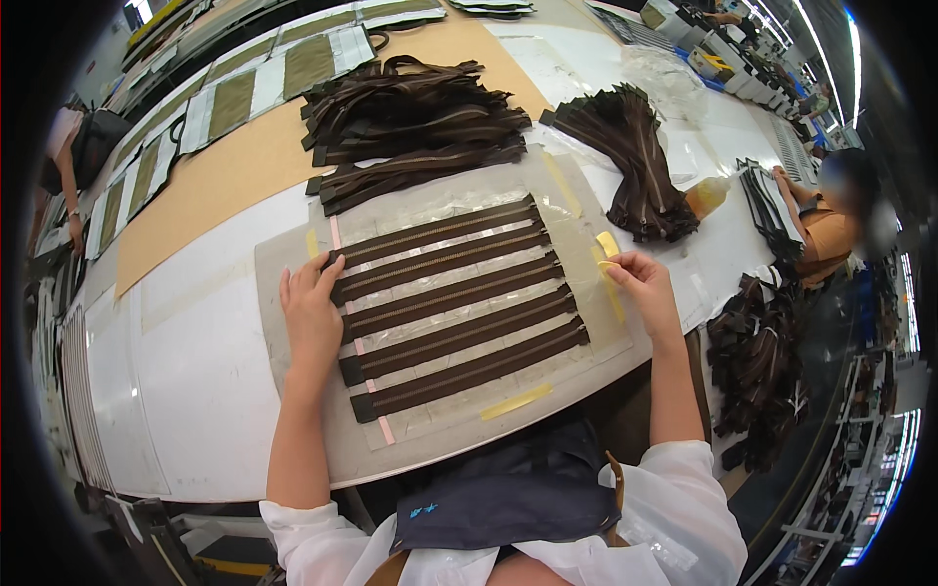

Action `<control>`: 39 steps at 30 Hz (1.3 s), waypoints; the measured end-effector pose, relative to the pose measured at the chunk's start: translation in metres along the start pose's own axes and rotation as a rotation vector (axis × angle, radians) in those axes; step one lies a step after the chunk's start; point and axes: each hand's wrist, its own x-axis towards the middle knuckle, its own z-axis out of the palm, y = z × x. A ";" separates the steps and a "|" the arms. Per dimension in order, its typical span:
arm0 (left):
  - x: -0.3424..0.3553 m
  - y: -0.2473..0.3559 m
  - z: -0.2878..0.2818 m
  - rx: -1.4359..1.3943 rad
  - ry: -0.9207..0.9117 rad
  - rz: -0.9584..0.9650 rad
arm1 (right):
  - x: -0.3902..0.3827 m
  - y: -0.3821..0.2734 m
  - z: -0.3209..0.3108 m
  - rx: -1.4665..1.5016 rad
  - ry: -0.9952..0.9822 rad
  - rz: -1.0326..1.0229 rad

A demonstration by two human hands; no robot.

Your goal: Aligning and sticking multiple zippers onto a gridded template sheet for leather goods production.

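Note:
Several dark brown zippers [451, 295] lie in parallel rows on a grey-beige board [293, 256] under clear film, their black fabric ends toward the left along a pink strip [388, 430]. My left hand [313, 313] rests at the left ends of the upper rows, fingers apart, the fingertips touching a black end. At the board's right edge my right hand [645, 288] is closed in a pinch on a small yellow strip [603, 266]. Next to it another yellow piece [608, 242] sticks to the board.
Behind the board lies a large pile of brown zippers [410, 117], with a tied bundle [635, 161] to its right. A bottle of yellowish liquid [708, 195] stands beside that bundle. More zippers [757, 352] hang at right. Other people work at both sides.

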 end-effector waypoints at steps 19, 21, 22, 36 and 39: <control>0.000 -0.001 0.003 0.016 0.006 0.016 | 0.020 -0.034 0.069 0.252 -0.274 -0.086; 0.001 -0.001 0.003 0.015 0.003 0.014 | 0.021 -0.034 0.070 0.257 -0.288 -0.089; 0.001 -0.001 0.003 0.015 0.006 0.012 | 0.020 -0.035 0.070 0.308 -0.304 -0.046; 0.002 0.001 0.002 0.007 0.009 0.002 | 0.014 -0.045 0.072 0.496 -0.351 0.065; 0.002 0.002 0.001 0.011 0.008 0.008 | 0.015 -0.039 0.071 0.502 -0.354 0.062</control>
